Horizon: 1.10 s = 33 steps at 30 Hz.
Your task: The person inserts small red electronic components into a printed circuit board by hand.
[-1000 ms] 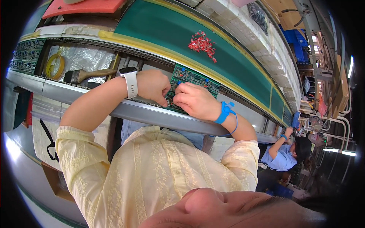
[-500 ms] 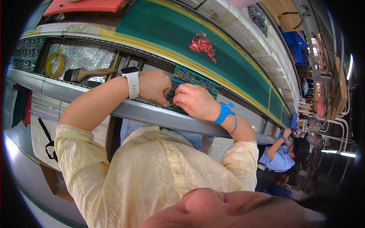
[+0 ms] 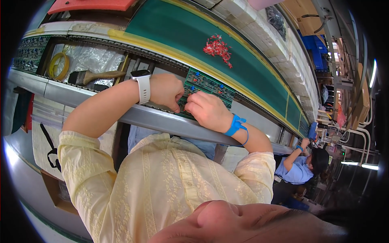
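Note:
Both of my hands are over a green circuit board point(image 3: 210, 86) that sits on the rail track and carries small blue and dark parts. My left hand point(image 3: 167, 92), with a white watch on its wrist, bends its fingers down at the board's left edge; whatever they pinch is too small to name. My right hand point(image 3: 207, 110), wearing a blue wrist strap point(image 3: 236, 124), has its fingers curled together over the near left part of the board. Its fingertips are partly hidden, so anything between them does not show. Beyond the board, a pile of small red parts with pale leads point(image 3: 217, 49) lies on the green belt.
A wooden-handled brush point(image 3: 95, 77) and a yellow tape roll point(image 3: 59, 66) lie on clear plastic left of my left hand. More circuit boards point(image 3: 30, 52) stand at the far left. A metal rail point(image 3: 162, 120) runs along the near side. Further right, a co-worker point(image 3: 298, 168) works at the line.
My right hand has shifted slightly down, showing a little more of the board. My left hand keeps nearly the same place at the board's edge.

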### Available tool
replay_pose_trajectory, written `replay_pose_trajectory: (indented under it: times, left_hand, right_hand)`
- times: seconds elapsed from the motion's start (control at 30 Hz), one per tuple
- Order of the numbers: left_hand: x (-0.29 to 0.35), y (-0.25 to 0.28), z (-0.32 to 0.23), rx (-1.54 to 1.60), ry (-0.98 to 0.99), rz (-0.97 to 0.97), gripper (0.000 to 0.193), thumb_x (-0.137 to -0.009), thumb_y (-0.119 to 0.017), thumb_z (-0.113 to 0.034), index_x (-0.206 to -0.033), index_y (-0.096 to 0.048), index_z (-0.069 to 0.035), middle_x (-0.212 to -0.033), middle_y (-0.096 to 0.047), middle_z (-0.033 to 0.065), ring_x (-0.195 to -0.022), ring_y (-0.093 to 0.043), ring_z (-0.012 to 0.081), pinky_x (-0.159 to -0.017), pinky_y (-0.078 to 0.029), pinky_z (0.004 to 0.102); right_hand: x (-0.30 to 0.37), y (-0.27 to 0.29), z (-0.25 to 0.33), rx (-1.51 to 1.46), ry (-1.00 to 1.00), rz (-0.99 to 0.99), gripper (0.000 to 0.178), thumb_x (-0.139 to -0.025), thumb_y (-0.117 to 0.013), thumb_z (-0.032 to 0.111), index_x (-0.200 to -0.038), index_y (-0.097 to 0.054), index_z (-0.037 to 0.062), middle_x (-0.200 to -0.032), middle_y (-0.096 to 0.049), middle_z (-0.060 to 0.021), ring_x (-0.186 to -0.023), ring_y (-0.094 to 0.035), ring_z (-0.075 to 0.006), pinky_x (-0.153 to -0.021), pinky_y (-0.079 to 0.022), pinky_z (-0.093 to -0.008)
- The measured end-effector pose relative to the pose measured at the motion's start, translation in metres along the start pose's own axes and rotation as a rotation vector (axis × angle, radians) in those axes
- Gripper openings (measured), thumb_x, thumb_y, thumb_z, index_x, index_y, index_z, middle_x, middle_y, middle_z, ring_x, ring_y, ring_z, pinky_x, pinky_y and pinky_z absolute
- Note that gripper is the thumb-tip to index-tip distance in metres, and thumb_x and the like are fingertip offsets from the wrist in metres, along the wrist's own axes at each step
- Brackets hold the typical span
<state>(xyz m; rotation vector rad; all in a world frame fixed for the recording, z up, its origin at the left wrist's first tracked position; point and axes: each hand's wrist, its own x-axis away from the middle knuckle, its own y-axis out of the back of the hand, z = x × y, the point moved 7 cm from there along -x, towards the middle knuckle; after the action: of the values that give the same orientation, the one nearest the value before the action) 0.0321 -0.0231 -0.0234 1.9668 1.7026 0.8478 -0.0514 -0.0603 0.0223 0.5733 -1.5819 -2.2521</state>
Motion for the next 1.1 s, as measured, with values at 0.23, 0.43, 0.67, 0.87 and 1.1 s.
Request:
replay_pose_trajectory:
  times: [0.23, 0.43, 0.67, 0.87, 1.1]
  left_hand:
    - [0.0, -0.001, -0.002, 0.013, -0.011, -0.001, 0.033, -0.061, -0.073, -0.035, -0.063, -0.061, -0.005, -0.06, -0.059, 0.0126, -0.059, -0.058, 0.0307, -0.054, -0.044, 0.0396]
    - [0.002, 0.001, -0.002, -0.005, 0.01, -0.004, 0.033, -0.062, -0.073, -0.038, -0.063, -0.061, -0.006, -0.058, -0.058, 0.0118, -0.058, -0.058, 0.03, -0.053, -0.044, 0.0396]
    - [0.005, 0.006, 0.005, -0.038, 0.029, -0.026, 0.036, -0.06, -0.074, -0.041, -0.064, -0.062, -0.007, -0.058, -0.059, 0.0105, -0.058, -0.059, 0.0288, -0.053, -0.044, 0.0393]
    - [0.017, 0.017, 0.014, -0.086, 0.065, -0.009, 0.041, -0.06, -0.072, -0.045, -0.067, -0.064, -0.005, -0.061, -0.061, 0.0113, -0.06, -0.06, 0.0292, -0.056, -0.047, 0.0387]
    - [0.155, 0.123, 0.05, 0.075, 0.354, -0.737, 0.025, -0.078, -0.065, -0.025, -0.087, -0.061, -0.001, -0.076, -0.065, 0.0094, -0.07, -0.063, 0.0162, -0.066, -0.049, 0.0283]
  right_hand:
    - [0.0, 0.002, 0.006, 0.052, -0.002, 0.034, 0.013, -0.067, -0.059, 0.007, -0.08, -0.056, 0.0069, -0.083, -0.052, -0.0053, -0.074, -0.052, -0.021, -0.059, -0.047, -0.0308]
    - [0.004, 0.003, 0.006, -0.032, -0.036, 0.016, 0.017, -0.065, -0.061, 0.004, -0.082, -0.061, 0.0068, -0.082, -0.054, -0.005, -0.073, -0.054, -0.0212, -0.06, -0.047, -0.031]
    - [0.006, 0.01, 0.006, -0.031, -0.114, -0.063, 0.023, -0.065, -0.064, -0.001, -0.087, -0.064, 0.0056, -0.082, -0.056, -0.0055, -0.076, -0.057, -0.0216, -0.063, -0.048, -0.0309]
    - [-0.013, 0.032, 0.01, -0.082, -0.084, -0.166, 0.018, -0.07, -0.061, 0.004, -0.088, -0.063, 0.0055, -0.086, -0.057, -0.0057, -0.079, -0.056, -0.0234, -0.068, -0.047, -0.0329]
    - [-0.036, 0.002, 0.018, 0.02, 0.015, 0.01, 0.031, -0.078, -0.062, 0.026, -0.1, -0.058, 0.0048, -0.091, -0.059, -0.0087, -0.089, -0.056, -0.027, -0.093, -0.037, -0.0456]
